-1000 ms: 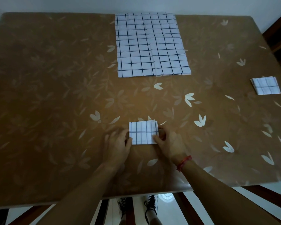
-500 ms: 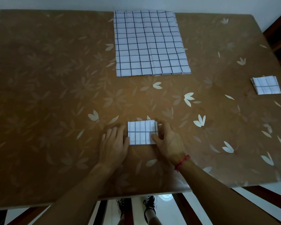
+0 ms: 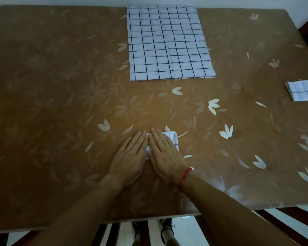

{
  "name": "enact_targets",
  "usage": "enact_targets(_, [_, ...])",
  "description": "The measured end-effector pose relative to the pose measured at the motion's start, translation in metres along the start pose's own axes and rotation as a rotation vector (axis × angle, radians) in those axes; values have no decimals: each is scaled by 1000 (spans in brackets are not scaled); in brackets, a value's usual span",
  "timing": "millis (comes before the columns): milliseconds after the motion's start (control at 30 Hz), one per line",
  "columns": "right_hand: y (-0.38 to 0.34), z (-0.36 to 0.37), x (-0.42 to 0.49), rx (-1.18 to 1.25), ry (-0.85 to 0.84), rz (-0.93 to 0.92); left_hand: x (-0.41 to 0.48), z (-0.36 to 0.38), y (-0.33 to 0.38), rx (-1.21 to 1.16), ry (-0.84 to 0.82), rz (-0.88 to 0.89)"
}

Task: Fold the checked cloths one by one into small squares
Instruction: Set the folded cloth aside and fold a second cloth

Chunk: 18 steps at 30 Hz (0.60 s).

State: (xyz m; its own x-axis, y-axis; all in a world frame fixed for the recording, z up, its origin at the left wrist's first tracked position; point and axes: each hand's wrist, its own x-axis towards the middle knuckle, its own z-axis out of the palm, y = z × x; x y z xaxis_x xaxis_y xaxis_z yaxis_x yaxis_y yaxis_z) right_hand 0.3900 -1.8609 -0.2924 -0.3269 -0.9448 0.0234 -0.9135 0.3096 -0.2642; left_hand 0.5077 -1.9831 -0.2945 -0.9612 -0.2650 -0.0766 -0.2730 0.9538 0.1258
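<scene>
A: Where is the small folded cloth [image 3: 171, 139] sitting?
B: It is lying near the six o'clock edge of the table [image 3: 60, 89], mostly hiding under the palms, with only its right strip and a sliver between the hands showing
A: And the hands?
B: The left hand [image 3: 130, 157] and right hand [image 3: 164, 153] are pressing flat, side by side, fingers straight, gripping nothing
A: How is it going to handle?
B: Light, soft and limp, I'm guessing, and springing at the folds, so I'm thinking of pinching a stacked corner. The unfolded pile [image 3: 169, 43] is waiting at twelve o'clock, a finished square [image 3: 302, 91] at three
</scene>
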Motion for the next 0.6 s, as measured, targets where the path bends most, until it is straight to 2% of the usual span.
enact_targets(333, [5,-4,-2,-111,-101,15,-1,4,-1,-6,-9,7])
enact_targets(600, [59,-27,-34,-197,-241,73,0,-3,2,-19,-25,-10])
